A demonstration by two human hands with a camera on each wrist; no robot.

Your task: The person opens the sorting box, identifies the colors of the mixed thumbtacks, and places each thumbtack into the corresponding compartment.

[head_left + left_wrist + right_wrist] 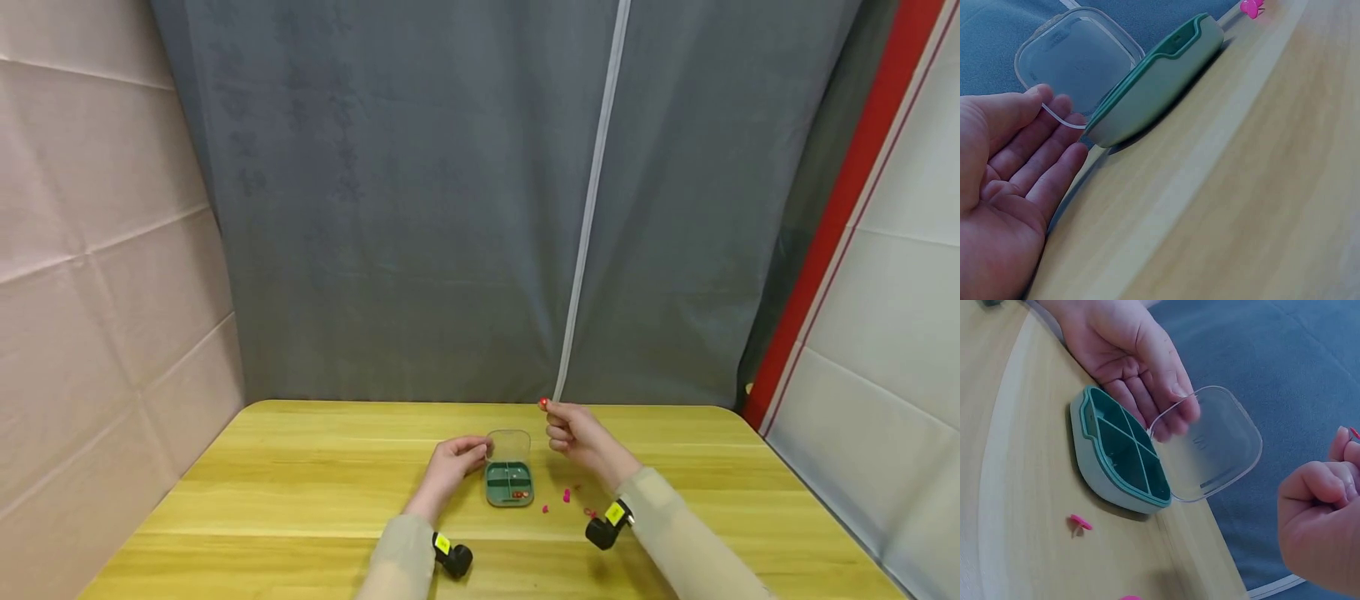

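A small green compartment box [508,483] lies on the yellow table [300,500], its clear hinged lid [508,445] standing open. My left hand [456,460] holds the lid's edge lightly between thumb and nearly straight fingers [1054,134]; the right wrist view shows the fingers behind the clear lid [1210,447] and the thumb at its rim. The green box [1122,456] has several compartments, and small red pieces lie in one in the head view. My right hand [573,435] is raised to the right of the box and pinches a small red pin [543,403] at its fingertips [1342,440].
Loose pink pins [566,496] lie on the table right of the box; one pink pin [1079,522] is close to the box's side, also seen as a pink pin [1250,7]. A grey curtain [450,208] hangs behind the table's far edge.
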